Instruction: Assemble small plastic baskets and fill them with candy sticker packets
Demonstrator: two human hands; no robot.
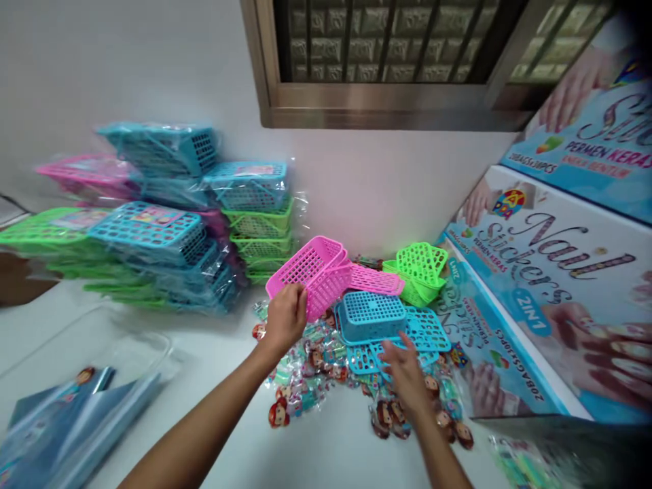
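My left hand [286,314] is closed on the near rim of a pink plastic basket [329,288], which is tilted above a heap of small clear packets [310,367] with doll-head tops. Behind it lies a flat pink perforated piece [377,279]. My right hand [405,363], slightly blurred with fingers apart, hovers at the near side of an upturned blue basket [374,316]. Flat blue perforated pieces [428,329] lie under and beside that basket. Green baskets [422,272] are heaped just beyond, against the boxes.
Wrapped blue, green and pink baskets [153,234] are stacked at the left against the wall. Large printed cartons [555,272] wall off the right side. A clear container with blue plastic sheets [76,421] lies front left. More packets [530,462] lie at front right.
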